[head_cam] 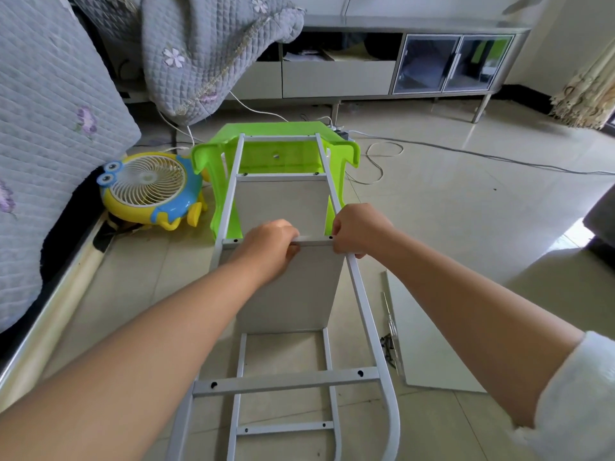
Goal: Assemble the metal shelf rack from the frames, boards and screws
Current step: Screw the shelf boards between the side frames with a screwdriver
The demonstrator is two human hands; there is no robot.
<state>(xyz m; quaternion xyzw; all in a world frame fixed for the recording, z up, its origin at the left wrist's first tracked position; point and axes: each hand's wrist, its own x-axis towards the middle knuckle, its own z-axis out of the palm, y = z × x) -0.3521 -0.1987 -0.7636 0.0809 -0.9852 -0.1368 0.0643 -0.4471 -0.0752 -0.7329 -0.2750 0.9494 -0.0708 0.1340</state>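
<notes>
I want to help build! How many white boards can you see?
2. One board stands between the frames, under both hands. Another board lies flat on the floor at the right, beside the screws. More may be out of view.

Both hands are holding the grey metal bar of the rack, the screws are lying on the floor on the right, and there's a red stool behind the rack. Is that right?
Almost. The stool behind the rack is green, not red; the head view shows it plainly. The rest holds: the left hand and right hand both grip the grey metal bar, and the screws lie on the floor to the right.
</notes>
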